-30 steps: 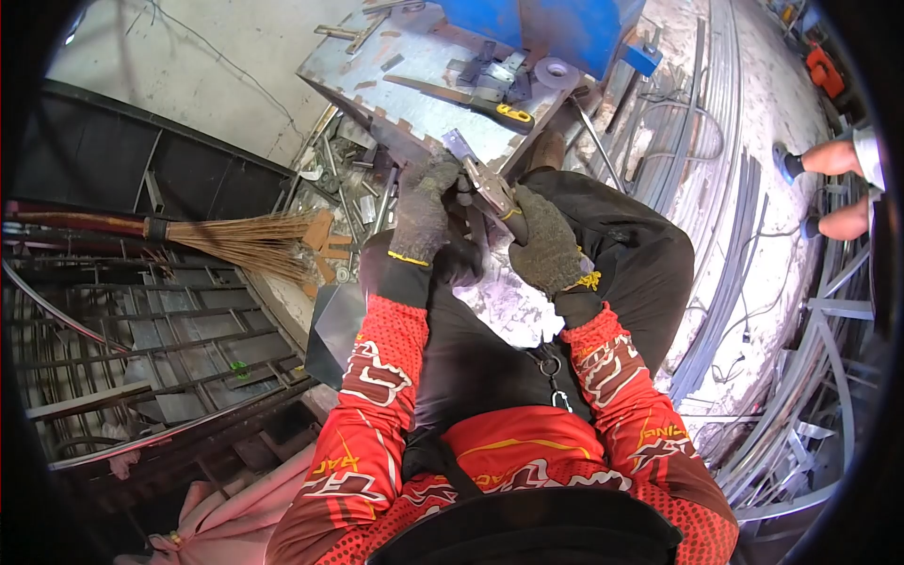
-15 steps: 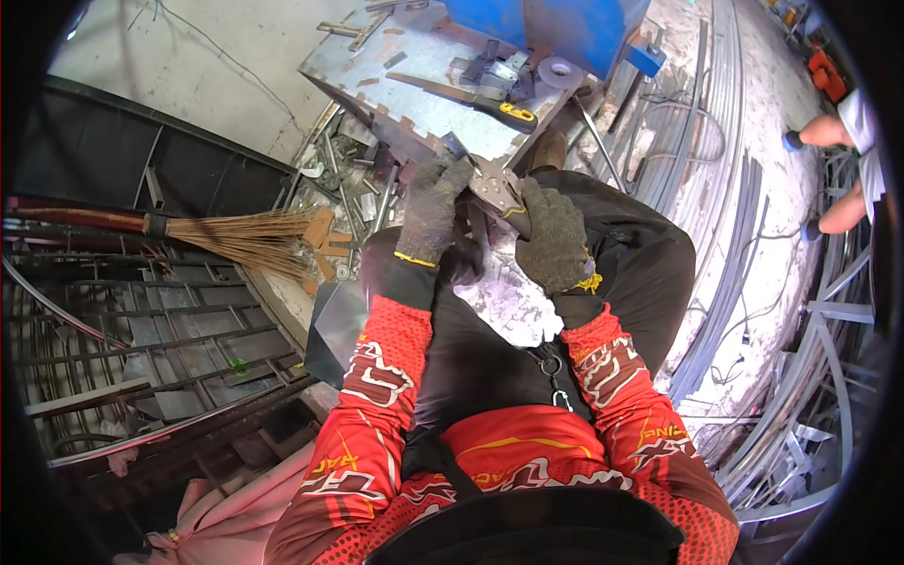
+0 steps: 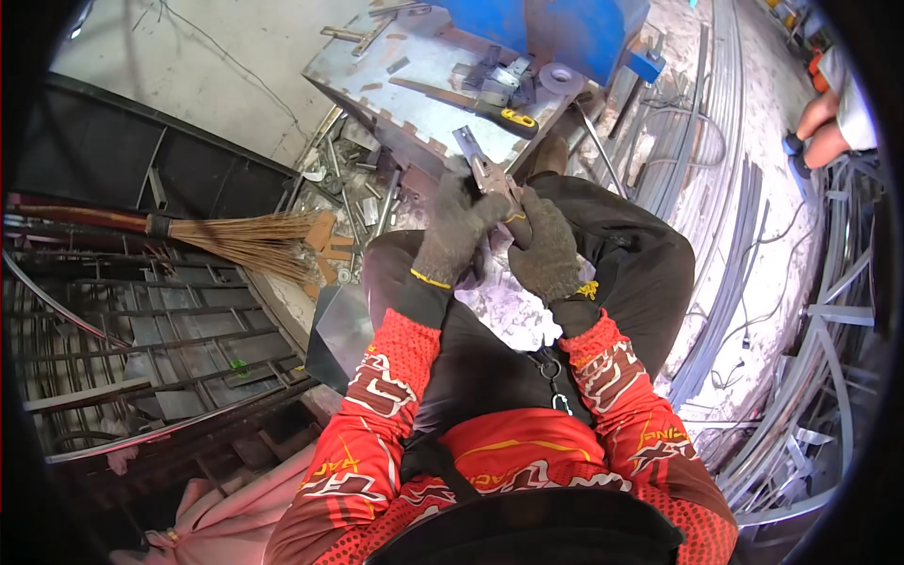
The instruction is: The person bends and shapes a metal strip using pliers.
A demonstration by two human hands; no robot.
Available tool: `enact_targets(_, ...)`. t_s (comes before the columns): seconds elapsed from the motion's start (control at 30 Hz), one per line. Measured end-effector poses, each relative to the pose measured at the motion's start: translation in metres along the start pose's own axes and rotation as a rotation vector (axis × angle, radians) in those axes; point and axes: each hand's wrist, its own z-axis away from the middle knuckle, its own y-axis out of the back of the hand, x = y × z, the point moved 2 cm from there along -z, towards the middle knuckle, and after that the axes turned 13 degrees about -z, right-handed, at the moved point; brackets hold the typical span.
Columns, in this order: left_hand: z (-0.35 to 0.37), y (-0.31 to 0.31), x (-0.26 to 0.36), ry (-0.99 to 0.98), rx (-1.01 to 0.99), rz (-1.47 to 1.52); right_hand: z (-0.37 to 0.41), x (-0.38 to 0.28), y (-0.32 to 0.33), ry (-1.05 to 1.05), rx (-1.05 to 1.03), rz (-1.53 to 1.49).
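Observation:
Dark work gloves cover both hands above my lap. My right hand [image 3: 548,247] is wrapped round the handles of metal pliers [image 3: 495,181], whose head points up and left. A small flat metal piece [image 3: 465,142] sticks out at the jaws. My left hand [image 3: 457,226] is closed against the left side of the pliers; its fingertips touch the tool, and anything under them is hidden. Beyond the hands, a saw with a black and yellow handle [image 3: 508,118] lies on the metal-topped table [image 3: 414,113], near a roll of tape [image 3: 560,78].
A straw broom [image 3: 245,235] lies at the left by metal scraps [image 3: 363,193]. Dark metal frames stand at the lower left. Long metal strips [image 3: 720,273] cover the floor at the right. Another person's legs [image 3: 824,127] show at the upper right. A blue panel [image 3: 574,33] rises behind the table.
The pliers have turned to point more upward, with the metal piece higher. My left hand has moved right and down onto the tool. The other person's legs have shifted upward in view.

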Motion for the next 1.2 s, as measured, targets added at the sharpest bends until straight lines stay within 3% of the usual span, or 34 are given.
enact_targets(0.07, 0.009, -0.005, 0.0, -0.014, -0.176, -0.096, 0.0, -0.003, 0.0, -0.12, -0.02, -0.118)
enact_targets(0.1, 0.007, 0.001, -0.025, -0.082, -0.13, -0.208, -0.001, -0.003, -0.001, -0.243, -0.04, -0.237)
enact_targets(0.2, 0.014, -0.001, -0.037, -0.067, -0.106, -0.108, 0.006, 0.002, -0.005, -0.123, -0.033, -0.253)
enact_targets(0.43, 0.019, 0.001, -0.039, -0.078, -0.186, -0.205, 0.0, -0.013, -0.001, -0.19, -0.042, -0.366)
enact_targets(0.63, 0.03, 0.004, -0.07, 0.043, -0.123, -0.045, 0.0, -0.006, -0.003, -0.17, -0.038, -0.41)
enact_targets(0.7, 0.036, 0.008, -0.095, 0.031, -0.11, 0.138, -0.006, -0.012, 0.002, -0.394, -0.048, -0.587)
enact_targets(0.73, 0.041, 0.008, -0.108, 0.03, -0.113, 0.138, -0.009, -0.017, 0.004, -0.393, -0.046, -0.585)
enact_targets(0.8, 0.055, 0.001, -0.135, -0.028, -0.282, -0.119, -0.01, -0.021, 0.006, -0.578, -0.085, -0.612)
enact_targets(0.87, 0.063, -0.01, -0.142, -0.085, -0.303, -0.239, -0.005, -0.019, 0.0, -0.531, -0.06, -0.582)
enact_targets(0.93, 0.069, -0.016, -0.119, -0.042, -0.296, -0.568, -0.006, -0.023, -0.001, -0.478, -0.038, -0.553)
enact_targets(1.0, 0.068, -0.013, -0.13, -0.073, -0.307, -0.543, -0.009, -0.025, 0.001, -0.597, -0.106, -0.554)
enact_targets(1.2, 0.068, -0.02, -0.134, -0.081, -0.316, -0.512, 0.007, -0.002, -0.014, -0.582, -0.068, -0.419)
